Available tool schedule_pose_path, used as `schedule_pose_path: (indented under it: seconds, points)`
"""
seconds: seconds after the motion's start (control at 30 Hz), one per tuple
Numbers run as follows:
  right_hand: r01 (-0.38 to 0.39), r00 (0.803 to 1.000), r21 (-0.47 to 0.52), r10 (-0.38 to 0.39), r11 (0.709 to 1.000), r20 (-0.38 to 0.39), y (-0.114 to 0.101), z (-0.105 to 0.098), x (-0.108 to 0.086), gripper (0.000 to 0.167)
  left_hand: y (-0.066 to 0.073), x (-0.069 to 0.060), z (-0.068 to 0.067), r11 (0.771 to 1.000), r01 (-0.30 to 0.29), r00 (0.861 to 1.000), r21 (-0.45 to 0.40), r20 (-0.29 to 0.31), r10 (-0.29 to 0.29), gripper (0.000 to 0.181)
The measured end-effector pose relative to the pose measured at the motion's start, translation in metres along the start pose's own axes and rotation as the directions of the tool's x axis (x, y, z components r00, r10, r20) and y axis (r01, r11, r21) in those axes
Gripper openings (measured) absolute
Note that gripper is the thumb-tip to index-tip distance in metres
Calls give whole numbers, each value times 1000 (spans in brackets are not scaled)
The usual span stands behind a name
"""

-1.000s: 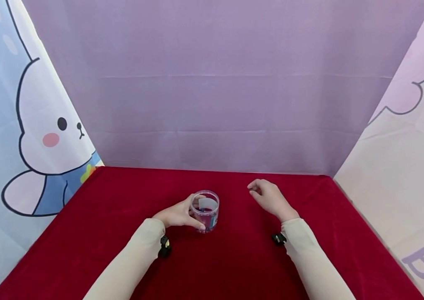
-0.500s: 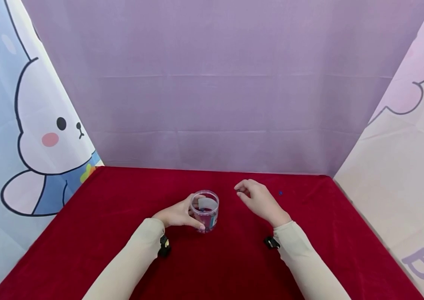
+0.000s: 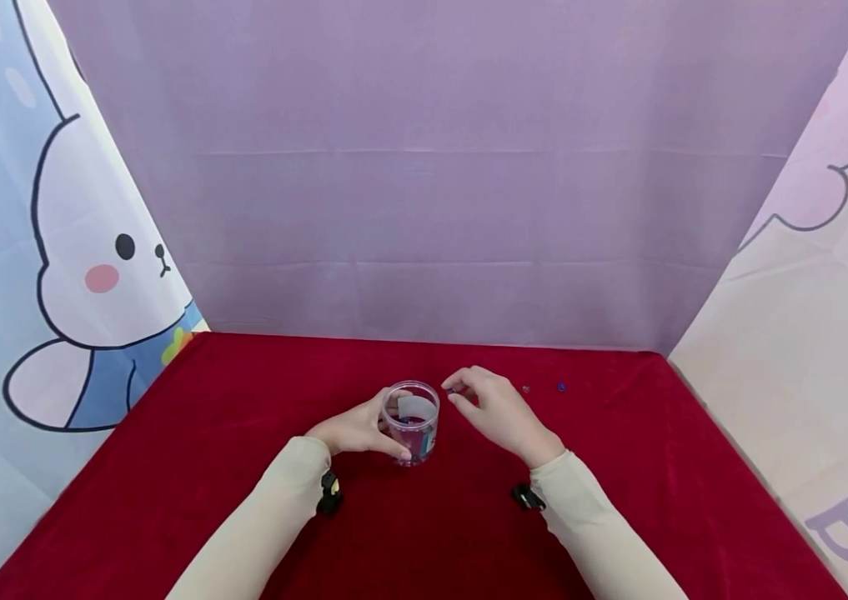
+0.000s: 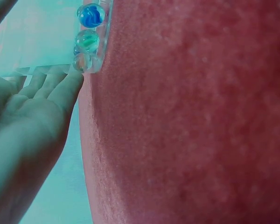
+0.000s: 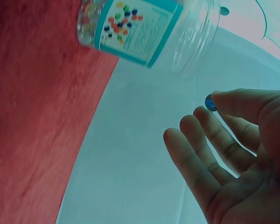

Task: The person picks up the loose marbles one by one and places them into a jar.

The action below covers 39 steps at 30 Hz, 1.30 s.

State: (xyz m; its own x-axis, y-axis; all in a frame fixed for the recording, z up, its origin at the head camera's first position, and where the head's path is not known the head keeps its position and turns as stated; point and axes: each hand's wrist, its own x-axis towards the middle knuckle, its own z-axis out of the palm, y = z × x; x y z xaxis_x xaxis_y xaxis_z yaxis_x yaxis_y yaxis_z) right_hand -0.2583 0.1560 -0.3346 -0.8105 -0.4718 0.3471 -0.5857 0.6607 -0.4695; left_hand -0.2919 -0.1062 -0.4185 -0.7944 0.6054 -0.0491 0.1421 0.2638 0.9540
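A clear plastic jar (image 3: 418, 433) stands on the red cloth, with its mouth uncovered. My left hand (image 3: 362, 427) grips it from the left, thumb on the near side and fingers behind. Several glass marbles (image 4: 88, 41) lie at the jar's bottom in the left wrist view. A printed label (image 5: 133, 28) wraps the jar's side in the right wrist view. Between thumb and index finger, my right hand (image 3: 497, 410) pinches a blue marble (image 5: 210, 102). That hand is just right of the jar's rim, apart from it.
On the red cloth (image 3: 303, 375), right of my right hand, lie a pale marble (image 3: 525, 388) and a blue marble (image 3: 562, 387). A purple curtain (image 3: 424, 208) hangs behind the table. Printed cloths flank both sides.
My right hand has moved left toward the jar with the marble, uncovering first the blue marble and then the pale one on the cloth. The left hand and jar have stayed put.
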Motion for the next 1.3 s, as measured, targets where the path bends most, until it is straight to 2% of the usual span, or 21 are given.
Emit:
schedule_pose_path:
  seconds: [0.23, 0.53, 0.63, 0.93, 1.3]
  points:
    - [54, 999, 19, -54, 998, -8, -8, 11, 0, 21, 1, -1, -1, 1000, 6, 1000, -11, 1, -6, 90]
    - [71, 997, 12, -71, 997, 16, -14, 24, 1, 21, 3, -2, -1, 1000, 5, 1000, -15, 7, -5, 93]
    - [67, 998, 0, -67, 998, 16, -14, 25, 2, 21, 4, -2, -1, 1000, 4, 1000, -17, 9, -4, 93]
    - [38, 999, 58, -40, 998, 30, -16, 24, 2, 28, 4, -2, -1, 1000, 0, 1000, -21, 13, 0, 94]
    - [10, 999, 90, -13, 996, 36, -16, 25, 1, 30, 2, -3, 0, 999, 4, 1000, -36, 18, -3, 94]
